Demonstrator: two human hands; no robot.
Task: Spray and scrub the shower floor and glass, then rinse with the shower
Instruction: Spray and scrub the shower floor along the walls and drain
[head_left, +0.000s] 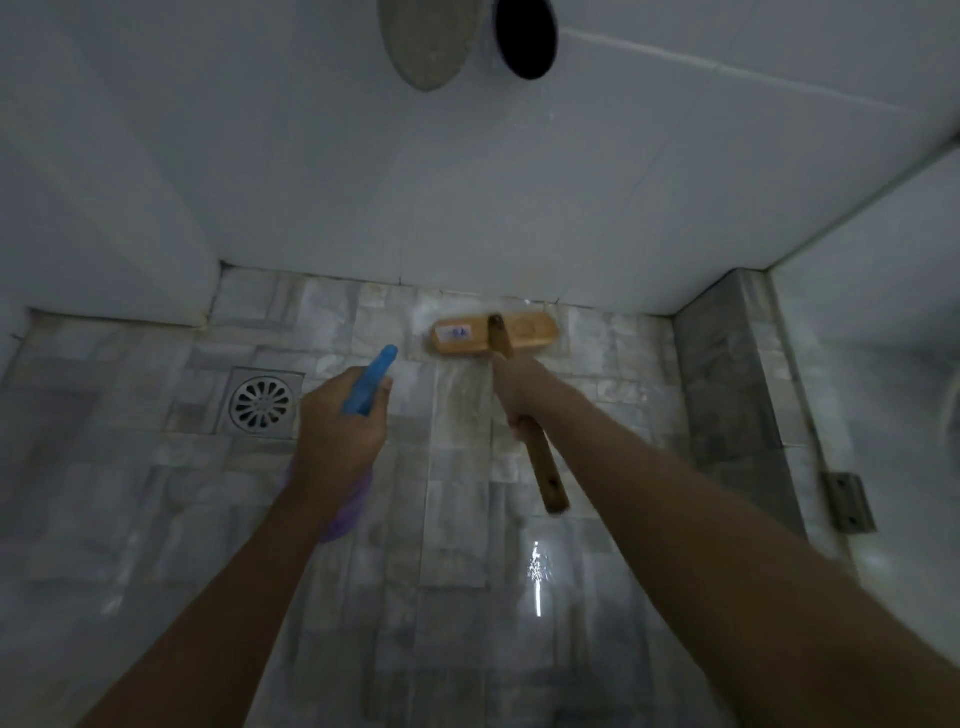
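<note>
I'm seeing both arms reaching down into the shower stall. Left hand (340, 421) is gripping a spray bottle (370, 382), fingers curled round the neck. The blue nozzle is pointing toward 1 o'clock and the purple body is showing at 6 o'clock of the hand. Can't tell whether a finger is on the trigger.

Right hand (522, 387) is gripping the wooden handle (545, 470) of a scrub brush (462, 338) partway along, with the free end sticking out toward 5 o'clock of the hand. Brush head is sitting flat on the shower floor (457, 545), at 12 o'clock just off frame centre. It's lying just beside the base of the white wall (467, 208), long side parallel to it, with a small label on its left half. Nozzle tip is near the head's left end, not touching.

Round floor drain (261, 402) is lying at 9 o'clock of the left hand, near it. Floor is looking wet: a bright glint is showing at 6 o'clock of the right hand.

Glass panel (883, 364) is standing at 3 o'clock, with a metal hinge bracket (849, 501) at its foot and a grey stone kerb (727, 389) between it and the floor tiles. Shower head (426, 41) is hanging at 12 o'clock at the top edge. A dark round object (525, 36) is sitting just beside it at its 3 o'clock; can't tell what it is.
</note>
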